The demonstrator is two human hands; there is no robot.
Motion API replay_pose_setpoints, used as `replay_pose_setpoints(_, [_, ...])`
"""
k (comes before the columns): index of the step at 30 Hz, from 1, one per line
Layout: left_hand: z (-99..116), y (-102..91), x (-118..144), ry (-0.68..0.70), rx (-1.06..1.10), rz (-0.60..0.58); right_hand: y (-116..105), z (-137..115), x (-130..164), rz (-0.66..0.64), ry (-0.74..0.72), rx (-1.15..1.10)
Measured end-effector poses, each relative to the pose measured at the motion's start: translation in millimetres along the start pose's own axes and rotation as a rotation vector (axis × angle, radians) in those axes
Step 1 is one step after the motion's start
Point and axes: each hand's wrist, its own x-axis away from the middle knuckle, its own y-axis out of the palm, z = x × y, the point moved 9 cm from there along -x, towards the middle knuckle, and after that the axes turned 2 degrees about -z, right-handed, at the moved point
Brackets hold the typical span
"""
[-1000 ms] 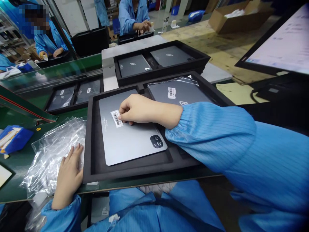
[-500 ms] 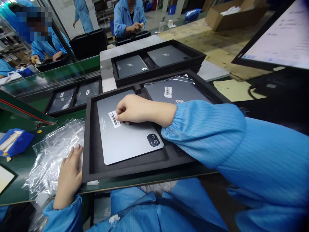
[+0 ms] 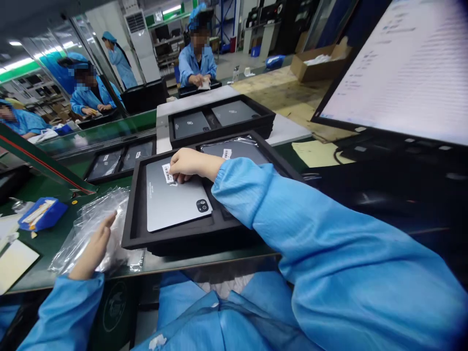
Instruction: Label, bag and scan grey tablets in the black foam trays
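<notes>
Work at a black tray (image 3: 126,222), the landmark for all places below. In its left compartment lies a grey tablet (image 3: 173,209), back upward, with the camera block (image 3: 202,205) at its near right corner. A white barcode label (image 3: 166,173) lies against the tablet's back. The right hand (image 3: 185,163) is above the left compartment, fingers curled in toward the thumb at the label's right edge; whether they are clamped on that edge or only press it cannot be told. The right sleeve (image 3: 256,200) crosses the tray's right compartment and partly hides a film-covered tablet (image 3: 243,150). Left of the tray, the left hand (image 3: 94,247) is seen from its thumb side over clear bags (image 3: 89,212); its fingers are extended, gripping nothing visible, and contact with the bags is uncertain. Farther left of the tray is a blue box (image 3: 54,217). Beyond the tray is a tray stack (image 3: 223,132) with two tablets in its top layer. Right of the tray stands a monitor (image 3: 395,73).
</notes>
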Motion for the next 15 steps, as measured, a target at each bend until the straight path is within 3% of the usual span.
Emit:
replay_pose_setpoints(2, [53.3, -27.9, -14.0, 0.125, 0.100, 0.102, -16.3, -1.1, 1.4, 0.080, -0.003, -0.036])
replay_pose_setpoints(4, [132.1, -33.8, -28.9, 0.351, 0.000, 0.086, -35.5, 1.2, 3.2, 0.167, -0.018, -0.075])
replay_pose_setpoints(6, [203.8, -1.3, -44.1, 0.529, -0.153, -0.156, -55.1, 7.3, 5.7, 0.246, -0.029, -0.098])
replay_pose_setpoints(8, [252.2, 44.4, -54.7, 0.652, -0.273, -0.408, -73.7, 15.5, 8.9, 0.314, -0.034, -0.080])
replay_pose_setpoints(11, [287.9, 93.2, -68.6, 0.788, -0.360, -0.515, -97.9, 27.4, 13.6, 0.398, -0.027, -0.040])
replay_pose_setpoints(13, [294.0, 107.9, -75.7, 0.828, -0.362, -0.491, -109.6, 33.4, 15.2, 0.440, -0.017, -0.039])
replay_pose_setpoints(15, [293.1, 109.3, -80.2, 0.834, -0.348, -0.450, -115.9, 36.8, 14.6, 0.454, -0.007, -0.038])
